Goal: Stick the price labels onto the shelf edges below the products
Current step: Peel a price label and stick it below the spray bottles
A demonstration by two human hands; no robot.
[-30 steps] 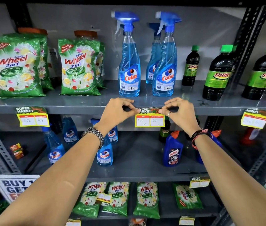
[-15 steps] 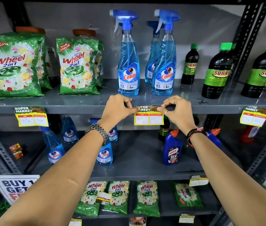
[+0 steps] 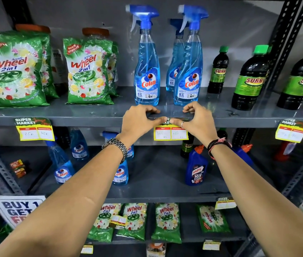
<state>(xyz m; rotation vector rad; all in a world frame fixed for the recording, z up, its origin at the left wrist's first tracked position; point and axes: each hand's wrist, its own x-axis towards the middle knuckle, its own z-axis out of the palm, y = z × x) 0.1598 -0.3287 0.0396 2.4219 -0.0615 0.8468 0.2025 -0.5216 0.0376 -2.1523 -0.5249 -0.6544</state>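
Observation:
A yellow and red price label (image 3: 170,133) hangs from the front edge of the grey top shelf (image 3: 83,121), right below two blue Colin spray bottles (image 3: 147,71). My left hand (image 3: 138,121) and my right hand (image 3: 198,121) both press on the label's top strip. The thumbs meet at its middle and the fingers curl over the shelf edge. The strip's green header is mostly hidden under my thumbs.
Two more labels hang on the same edge, one at the left (image 3: 34,129) under the green Wheel packs (image 3: 16,69) and one at the right (image 3: 292,131) under the dark Sunn bottles (image 3: 250,78). Lower shelves hold spray bottles, a Harpic bottle (image 3: 196,168) and Wheel packs.
My thumbs have slid inward along the label's top strip from its two corners until they meet in the middle. The label has stayed at the same spot on the shelf edge.

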